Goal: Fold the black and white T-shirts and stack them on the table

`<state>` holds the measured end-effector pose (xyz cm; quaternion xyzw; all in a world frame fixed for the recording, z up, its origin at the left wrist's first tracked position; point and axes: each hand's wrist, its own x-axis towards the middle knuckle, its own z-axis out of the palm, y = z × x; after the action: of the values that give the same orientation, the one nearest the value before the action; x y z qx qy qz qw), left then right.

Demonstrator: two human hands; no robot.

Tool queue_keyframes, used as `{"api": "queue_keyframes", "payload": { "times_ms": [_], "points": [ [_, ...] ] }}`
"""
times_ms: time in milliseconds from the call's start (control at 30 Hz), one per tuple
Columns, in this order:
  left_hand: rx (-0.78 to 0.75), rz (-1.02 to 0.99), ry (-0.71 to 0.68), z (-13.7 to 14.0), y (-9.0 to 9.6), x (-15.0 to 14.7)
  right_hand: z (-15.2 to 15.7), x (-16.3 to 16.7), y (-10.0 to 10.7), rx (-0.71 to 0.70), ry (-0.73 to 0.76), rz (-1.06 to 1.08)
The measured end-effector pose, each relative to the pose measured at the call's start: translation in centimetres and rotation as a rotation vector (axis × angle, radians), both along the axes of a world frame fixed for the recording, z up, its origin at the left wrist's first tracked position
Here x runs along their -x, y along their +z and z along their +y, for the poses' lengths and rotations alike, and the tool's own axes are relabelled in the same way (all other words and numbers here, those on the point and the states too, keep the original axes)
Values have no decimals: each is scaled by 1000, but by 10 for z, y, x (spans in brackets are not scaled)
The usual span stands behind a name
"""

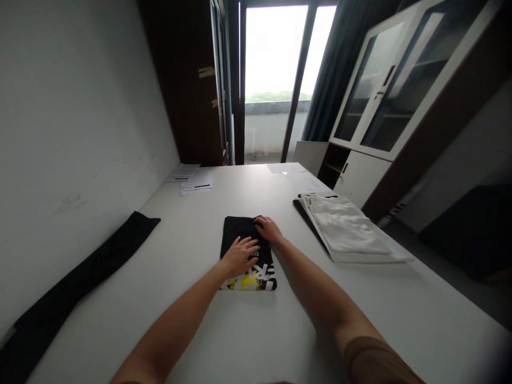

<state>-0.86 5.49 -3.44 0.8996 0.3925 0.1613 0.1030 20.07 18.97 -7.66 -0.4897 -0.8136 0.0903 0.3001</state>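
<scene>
A black garment (236,226), folded into a neat rectangle, lies on the white table (192,234) in front of me. It looks like a T-shirt, with white lettering and a yellow, white and black print along its near end. Across its middle rests my left hand (240,256), palm down with the fingers spread. My right hand (269,230) lies at the far right corner, its fingers stretched over the cloth and touching its edge. Neither hand grips the fabric visibly. Part of the lettering is hidden under my left hand.
White folded cloths (344,224) are stacked at the right over something black. A long black cloth (92,266) runs along the wall at left. Paper sheets (198,181) lie at the far left, with more papers (300,178) at the far right. A glass-door cabinet (384,85) stands beyond.
</scene>
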Motion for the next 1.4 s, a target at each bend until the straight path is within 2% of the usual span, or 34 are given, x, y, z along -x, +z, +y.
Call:
{"api": "queue_keyframes", "payload": {
  "times_ms": [500, 800, 1067, 1200, 1400],
  "points": [
    [-26, -62, -47, -4, 1, -5, -3, 1, 3, 4, -17, -19],
    [-22, -171, -226, -7, 7, -12, -3, 1, 3, -1, -5, -18],
    [-27, -194, -221, -8, 8, -13, -2, 1, 3, 19, -11, -19],
    [32, -216, -252, -9, 10, -14, -2, 1, 3, 15, -10, -15],
    [237, -276, -325, -9, 15, -15, -4, 0, 6, 18, -6, -19]
  ]
}}
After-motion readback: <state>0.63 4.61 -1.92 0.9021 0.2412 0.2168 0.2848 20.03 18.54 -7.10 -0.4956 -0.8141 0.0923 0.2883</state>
